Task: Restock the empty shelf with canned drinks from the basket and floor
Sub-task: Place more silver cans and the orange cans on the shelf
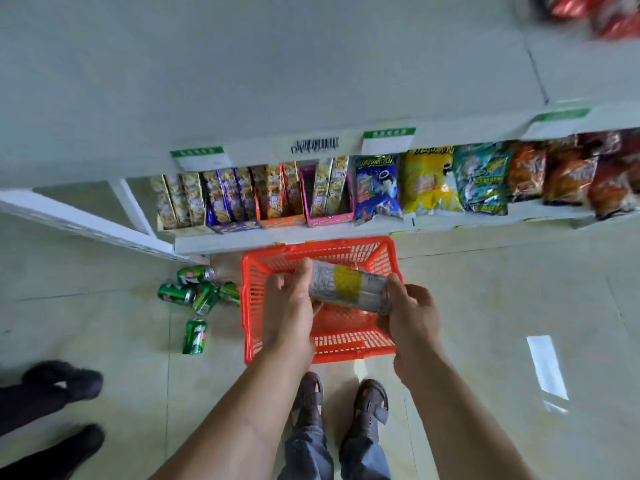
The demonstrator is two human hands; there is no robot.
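At the far left edge stand another person's dark shoes (pixel 64 380) on the pale tiled floor (pixel 485 306). To their right, five green soda cans (pixel 194 299) lie on their sides on the tiles, four bunched together near the foot of the shelf unit and one apart, nearer the camera, all just beside the orange plastic basket (pixel 250 306). Above the basket the left hand (pixel 289 308) grips one end of a silver can with a yellow band (pixel 348 285), fingers curled over its top and thumb underneath. The can lies crosswise, held between both hands over the basket's open middle. The right hand (pixel 410 315) grips the other end, fingers wrapped round the can's rim. Beyond, the empty white shelf (pixel 242 81) spreads wide; beneath it sit snack boxes (pixel 242 199) and, further right, snack bags (pixel 485 178).
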